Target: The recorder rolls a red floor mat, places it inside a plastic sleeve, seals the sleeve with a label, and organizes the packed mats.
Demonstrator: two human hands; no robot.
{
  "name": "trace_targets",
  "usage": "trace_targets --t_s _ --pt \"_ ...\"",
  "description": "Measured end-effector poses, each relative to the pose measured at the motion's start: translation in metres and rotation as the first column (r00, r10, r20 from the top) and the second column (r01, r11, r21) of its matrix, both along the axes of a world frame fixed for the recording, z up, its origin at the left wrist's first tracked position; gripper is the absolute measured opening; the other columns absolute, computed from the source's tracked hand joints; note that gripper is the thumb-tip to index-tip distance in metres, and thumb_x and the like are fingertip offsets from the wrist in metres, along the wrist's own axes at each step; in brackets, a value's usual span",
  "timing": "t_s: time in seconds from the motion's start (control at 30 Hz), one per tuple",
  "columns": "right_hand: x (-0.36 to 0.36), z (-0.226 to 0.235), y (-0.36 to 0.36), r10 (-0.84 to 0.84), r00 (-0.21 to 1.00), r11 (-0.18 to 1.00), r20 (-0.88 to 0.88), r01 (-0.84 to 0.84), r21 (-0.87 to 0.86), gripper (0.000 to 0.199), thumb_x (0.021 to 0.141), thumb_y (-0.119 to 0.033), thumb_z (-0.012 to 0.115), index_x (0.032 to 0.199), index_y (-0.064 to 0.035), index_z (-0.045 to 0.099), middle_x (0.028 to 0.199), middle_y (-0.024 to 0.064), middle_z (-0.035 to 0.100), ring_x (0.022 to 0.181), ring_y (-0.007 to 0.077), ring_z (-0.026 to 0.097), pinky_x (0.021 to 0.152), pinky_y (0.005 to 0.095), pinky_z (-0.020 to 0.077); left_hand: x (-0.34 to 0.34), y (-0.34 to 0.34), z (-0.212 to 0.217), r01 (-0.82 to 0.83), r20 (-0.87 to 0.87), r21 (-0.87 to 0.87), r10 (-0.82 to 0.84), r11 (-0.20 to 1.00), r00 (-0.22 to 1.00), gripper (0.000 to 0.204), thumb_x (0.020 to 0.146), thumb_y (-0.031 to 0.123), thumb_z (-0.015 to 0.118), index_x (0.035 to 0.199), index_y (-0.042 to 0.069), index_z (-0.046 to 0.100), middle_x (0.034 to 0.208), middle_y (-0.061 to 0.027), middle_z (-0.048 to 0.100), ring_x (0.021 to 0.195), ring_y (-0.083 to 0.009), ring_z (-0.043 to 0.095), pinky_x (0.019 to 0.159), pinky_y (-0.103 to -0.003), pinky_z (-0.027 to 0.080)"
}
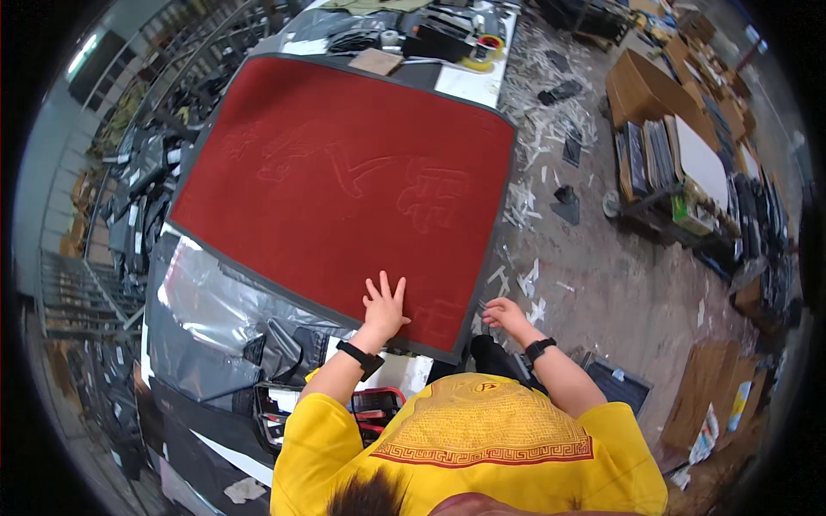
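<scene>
Two bare hands work at the near edge of a large rectangular red doormat with a dark grey rubber border and raised embossed figures (344,185), which lies flat across a worktable and fills most of its top. The left hand (385,305) rests palm-down on the red pile near the mat's near right corner, its fingers spread apart and holding nothing; a black band sits on the wrist behind it. The right hand (503,314) is just off that same corner, past the grey border, with its fingers loosely curled — whether they pinch the mat's edge cannot be told. It too wears a black wristband.

Crinkled sheets of grey and silvery plastic film (202,314) lie on the table to the left of the mat, partly beneath its edge. At the table's far end stands a roll of yellow tape (487,47) beside a flat brown cardboard piece (375,61). To the right, the concrete floor (615,267) is littered with white offcuts — and stacked brown cardboard boxes (641,86) stand beyond them.
</scene>
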State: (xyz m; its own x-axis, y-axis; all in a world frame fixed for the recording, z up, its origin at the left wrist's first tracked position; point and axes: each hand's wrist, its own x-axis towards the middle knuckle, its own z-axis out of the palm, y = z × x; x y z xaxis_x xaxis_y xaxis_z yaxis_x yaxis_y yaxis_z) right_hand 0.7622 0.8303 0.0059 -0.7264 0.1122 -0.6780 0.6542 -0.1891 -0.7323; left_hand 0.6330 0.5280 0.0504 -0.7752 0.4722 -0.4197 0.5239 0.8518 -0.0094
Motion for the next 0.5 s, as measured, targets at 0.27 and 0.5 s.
trace_targets --t_s 0.27,0.5 --pt "0.208 -0.106 0.081 -0.29 0.945 0.852 -0.153 0.327 0.409 0.012 0.091 -0.013 0.057 0.086 -0.0029 0.061 0.07 0.0078 0.063 0.057 0.0157 0.057 0.049 0.0318 0.0442 0.001 0.012 0.025 0.144 -0.105 0.223 -0.123 0.964 0.987 0.096 0.065 0.025 0.086 0.141 0.003 0.032 0.144 -0.0282 0.029 0.124 -0.0476 0.038 0.102 -0.051 0.039" --pt "0.369 -0.085 0.056 -0.816 0.565 0.575 0.122 0.814 0.075 0.011 0.09 -0.011 0.057 0.099 -0.0053 0.06 0.088 0.0086 0.068 0.073 0.0167 0.065 0.062 0.0306 0.0527 -0.021 0.01 -0.01 0.303 0.056 -0.197 -0.298 0.932 0.953 0.104 0.081 0.045 0.072 0.149 -0.005 0.011 0.144 -0.0411 0.022 0.124 -0.0521 0.045 0.101 -0.048 0.045"
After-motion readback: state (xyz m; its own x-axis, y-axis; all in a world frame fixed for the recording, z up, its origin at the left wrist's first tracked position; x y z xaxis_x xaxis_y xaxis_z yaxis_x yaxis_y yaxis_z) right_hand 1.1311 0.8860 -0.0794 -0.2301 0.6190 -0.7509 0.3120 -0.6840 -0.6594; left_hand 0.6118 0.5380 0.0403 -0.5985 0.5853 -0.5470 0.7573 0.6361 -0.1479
